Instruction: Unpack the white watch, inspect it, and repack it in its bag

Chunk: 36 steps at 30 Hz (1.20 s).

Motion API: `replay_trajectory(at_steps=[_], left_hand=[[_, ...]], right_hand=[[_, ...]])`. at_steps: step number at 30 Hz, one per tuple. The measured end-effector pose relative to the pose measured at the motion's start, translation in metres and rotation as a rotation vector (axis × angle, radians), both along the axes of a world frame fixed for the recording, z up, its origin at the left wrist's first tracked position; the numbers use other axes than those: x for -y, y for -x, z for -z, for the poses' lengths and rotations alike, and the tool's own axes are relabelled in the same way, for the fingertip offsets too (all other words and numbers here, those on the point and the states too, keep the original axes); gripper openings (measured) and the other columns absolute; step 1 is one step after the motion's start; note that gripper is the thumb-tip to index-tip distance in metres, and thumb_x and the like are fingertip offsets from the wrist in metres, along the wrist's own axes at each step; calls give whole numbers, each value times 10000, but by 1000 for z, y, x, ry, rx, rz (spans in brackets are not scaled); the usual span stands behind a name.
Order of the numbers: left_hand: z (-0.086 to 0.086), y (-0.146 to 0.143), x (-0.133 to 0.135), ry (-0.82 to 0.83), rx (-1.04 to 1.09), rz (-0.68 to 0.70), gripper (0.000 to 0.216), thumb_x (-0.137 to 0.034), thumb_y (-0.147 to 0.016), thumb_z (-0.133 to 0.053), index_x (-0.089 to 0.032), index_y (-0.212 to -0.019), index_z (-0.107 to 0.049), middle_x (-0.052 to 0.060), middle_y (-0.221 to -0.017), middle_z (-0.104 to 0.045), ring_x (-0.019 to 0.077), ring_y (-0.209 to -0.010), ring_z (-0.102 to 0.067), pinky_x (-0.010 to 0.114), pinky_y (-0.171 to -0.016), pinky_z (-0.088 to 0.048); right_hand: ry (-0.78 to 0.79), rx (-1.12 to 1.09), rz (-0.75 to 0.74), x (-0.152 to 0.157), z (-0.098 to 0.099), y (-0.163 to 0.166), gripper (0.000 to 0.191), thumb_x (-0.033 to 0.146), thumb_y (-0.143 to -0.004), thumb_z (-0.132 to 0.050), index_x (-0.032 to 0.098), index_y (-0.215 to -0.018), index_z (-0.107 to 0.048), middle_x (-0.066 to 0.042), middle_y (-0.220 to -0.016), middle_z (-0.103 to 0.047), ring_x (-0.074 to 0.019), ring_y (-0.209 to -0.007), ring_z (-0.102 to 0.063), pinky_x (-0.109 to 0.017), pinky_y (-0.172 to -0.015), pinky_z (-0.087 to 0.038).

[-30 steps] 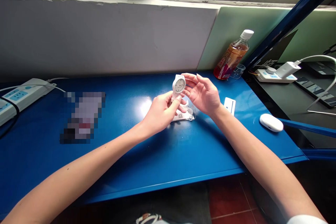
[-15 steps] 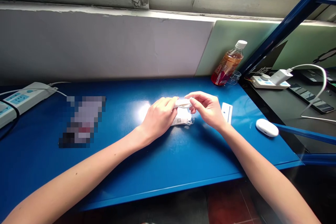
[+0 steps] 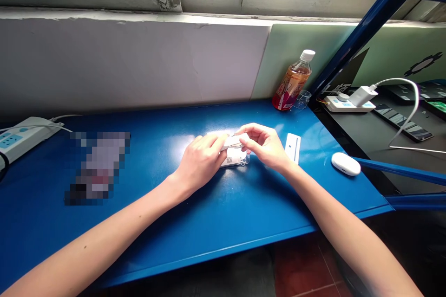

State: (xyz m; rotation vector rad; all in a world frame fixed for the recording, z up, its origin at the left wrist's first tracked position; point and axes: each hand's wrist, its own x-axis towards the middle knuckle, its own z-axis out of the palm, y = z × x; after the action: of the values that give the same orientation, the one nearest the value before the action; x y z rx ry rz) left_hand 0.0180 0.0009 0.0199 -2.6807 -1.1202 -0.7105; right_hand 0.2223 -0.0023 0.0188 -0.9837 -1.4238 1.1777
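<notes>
A white watch (image 3: 235,141) sits right in the grip, raised above a blue table (image 3: 216,227), seen from my distant post through the head camera. I have its left end grasped in the left hand (image 3: 202,160) and its right end pinched in the right hand (image 3: 263,146); its dial does not show. By my reading, its long axis runs crosswise from one hand to the other, so I judge neither hand the nearer: both touch it. My fingers hide part of each end, so I cannot tell how firm either hold is.

I count two hands and one watch. Just below the grip lies one clear-wrapped packet (image 3: 232,158) bearing a square code. Just right of the right hand is one white card (image 3: 292,147); farther right, one rounded white case (image 3: 346,164). Beyond the grip and to its right stand one drink bottle (image 3: 292,83) and one clear plastic piece (image 3: 302,100) beside it. I make out two power strips, one far left (image 3: 28,134), one far right (image 3: 350,103), and, well left of the left hand, one flat item (image 3: 101,162) masked by pixels.
</notes>
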Motion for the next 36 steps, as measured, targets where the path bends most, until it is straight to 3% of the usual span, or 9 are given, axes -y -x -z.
replay_trajectory(at_steps=[4, 8, 11, 15, 22, 28, 36], left_hand=[[4, -1, -1, 5, -34, 47, 274, -144, -959, -426, -97, -1143, -624, 126, -927, -707, 268, -848, -655, 366, -713, -472], [6, 0, -3, 73, -17, 104, 422, -269, -983, -491, -43, -1340, -506, 196, -1195, -677, 322, -1085, -624, 452, -914, -484], [9, 5, -3, 165, -56, 94, 585, -389, -985, -524, -24, -1429, -413, 237, -1345, -597, 355, -1237, -553, 523, -1050, -420], [15, 17, -4, 273, -177, 112, 603, -496, -970, -549, -84, -1402, -468, 220, -1409, -554, 381, -1330, -480, 613, -1140, -306], [22, 31, -8, 373, -55, 174, 544, -453, -989, -517, -115, -1411, -462, 203, -1410, -537, 348, -1302, -497, 526, -1089, -416], [29, 32, -7, 397, 47, 137, 544, -404, -984, -521, -125, -1444, -436, 201, -1432, -529, 341, -1329, -497, 566, -1152, -349], [29, 32, -8, 385, 103, 133, 541, -384, -976, -525, -145, -1453, -433, 195, -1406, -546, 350, -1311, -513, 561, -1131, -385]], right_hand=[[-11, 85, 14, 2, 2, 0, 225, 374, -823, -747, 196, -950, -694, 1, -746, -636, -133, -618, -571, -266, -549, -472], [-24, 88, 1, -1, 5, -2, 178, 333, -824, -718, 197, -934, -683, -15, -811, -662, -138, -653, -582, -276, -584, -479], [-38, 132, 58, -5, 6, -7, 156, 316, -814, -692, 191, -904, -665, -17, -798, -649, -145, -660, -576, -278, -583, -459], [-89, 343, 141, -10, 4, -17, 102, 259, -793, -639, 184, -862, -650, -11, -774, -632, -147, -656, -557, -285, -598, -423], [-122, 490, 171, -15, 3, -34, 65, 216, -782, -567, 193, -803, -625, -1, -740, -618, -150, -639, -543, -284, -590, -396], [-55, 531, 172, -21, 8, -41, 78, 220, -777, -538, 204, -800, -611, 9, -706, -612, -150, -605, -521, -284, -561, -376], [-30, 504, 288, -20, 8, -39, 107, 236, -765, -526, 208, -809, -619, 20, -674, -597, -144, -583, -510, -285, -559, -365]])
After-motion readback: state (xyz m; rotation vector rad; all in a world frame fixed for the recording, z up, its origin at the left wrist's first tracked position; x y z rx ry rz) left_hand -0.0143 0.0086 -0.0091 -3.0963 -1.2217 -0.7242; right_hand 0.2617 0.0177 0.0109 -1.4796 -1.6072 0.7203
